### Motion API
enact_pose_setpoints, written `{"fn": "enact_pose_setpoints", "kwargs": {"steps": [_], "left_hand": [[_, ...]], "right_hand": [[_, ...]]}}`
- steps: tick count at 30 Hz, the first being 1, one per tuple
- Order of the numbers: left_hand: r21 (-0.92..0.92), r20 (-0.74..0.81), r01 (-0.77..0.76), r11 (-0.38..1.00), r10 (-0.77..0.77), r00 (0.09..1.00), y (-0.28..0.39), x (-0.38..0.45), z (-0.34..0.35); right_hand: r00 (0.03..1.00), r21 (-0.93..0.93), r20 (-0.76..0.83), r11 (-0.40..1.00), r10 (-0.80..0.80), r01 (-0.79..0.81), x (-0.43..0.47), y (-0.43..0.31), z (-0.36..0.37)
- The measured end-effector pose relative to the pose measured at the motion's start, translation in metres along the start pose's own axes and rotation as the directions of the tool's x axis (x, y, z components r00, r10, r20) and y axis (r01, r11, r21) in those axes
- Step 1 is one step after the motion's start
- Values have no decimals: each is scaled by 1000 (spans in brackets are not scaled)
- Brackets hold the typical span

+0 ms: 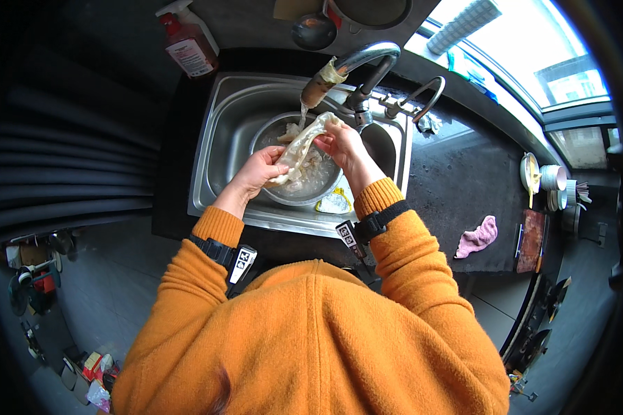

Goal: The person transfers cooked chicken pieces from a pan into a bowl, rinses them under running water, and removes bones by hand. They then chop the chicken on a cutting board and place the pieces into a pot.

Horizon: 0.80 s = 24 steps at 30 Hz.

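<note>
A long, pale, glossy strip of what looks like raw animal offal (305, 145) stretches slantwise between my two hands. My left hand (257, 168) pinches its lower end with thumb and fingers. Its upper end is gripped in my right hand (344, 145), close under the tap (369, 50). Below the strip stands a round metal basin (292, 202), holding cloudy water and more pale pieces (311, 174). Water (303, 116) runs from the cloth-wrapped spout (319, 85) into the basin. The basin rests in a stainless steel sink (227, 137).
A yellow-edged scrubbing pad (335, 201) lies by the basin. A pump bottle (189, 49) stands behind the sink at left. On the right counter are a pink cloth (476, 237), stacked bowls (552, 178) and a wooden board (530, 241). A smaller curved tap (430, 96) rises beside the sink.
</note>
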State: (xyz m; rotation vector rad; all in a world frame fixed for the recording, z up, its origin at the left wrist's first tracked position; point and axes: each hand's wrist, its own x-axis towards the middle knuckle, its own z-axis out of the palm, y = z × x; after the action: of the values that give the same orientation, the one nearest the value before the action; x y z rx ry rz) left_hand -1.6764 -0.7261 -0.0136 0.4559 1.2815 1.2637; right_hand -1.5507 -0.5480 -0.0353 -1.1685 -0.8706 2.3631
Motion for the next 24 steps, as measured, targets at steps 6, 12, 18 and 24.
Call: {"fn": "enact_pose_setpoints", "kwargs": {"steps": [6, 12, 18, 24], "left_hand": [[-49, 78, -59, 997, 63, 995, 2, -2, 8], [-10, -9, -119, 993, 119, 993, -11, 11, 10], [-76, -248, 7, 997, -26, 968, -13, 10, 10], [-8, -303, -41, 999, 37, 952, -12, 4, 9]], "right_hand": [[992, 74, 42, 990, 121, -123, -6, 16, 3], [945, 103, 293, 978, 144, -181, -11, 33, 24], [990, 8, 58, 992, 126, -127, -4, 42, 33], [991, 317, -16, 941, 135, -123, 7, 36, 39]]}}
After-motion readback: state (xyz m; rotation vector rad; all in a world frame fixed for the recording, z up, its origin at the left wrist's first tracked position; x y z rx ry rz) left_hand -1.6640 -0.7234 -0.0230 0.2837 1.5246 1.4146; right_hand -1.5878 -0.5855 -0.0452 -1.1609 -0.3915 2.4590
